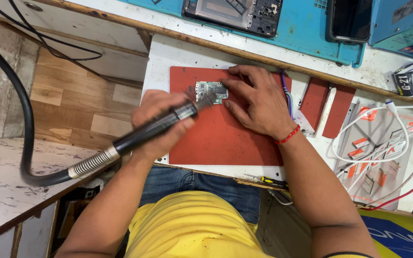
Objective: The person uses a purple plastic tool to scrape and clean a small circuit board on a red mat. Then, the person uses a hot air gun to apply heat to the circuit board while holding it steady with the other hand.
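My left hand (pixel 155 125) grips a black hot-air handpiece (pixel 161 125) with a spring-wrapped hose; its metal nozzle points at a small green circuit board (pixel 210 91). The board lies near the top of a red work mat (pixel 216 138). My right hand (pixel 258 101) rests flat on the mat and holds the board's right edge down with its fingertips. A red thread band circles that wrist.
A thick black hose (pixel 25 124) loops off to the left over a worn white bench. An opened phone (pixel 233 13) and a dark phone (pixel 349 20) lie on a blue mat behind. White cables (pixel 378 138), red pads and a small screwdriver (pixel 271 180) sit to the right.
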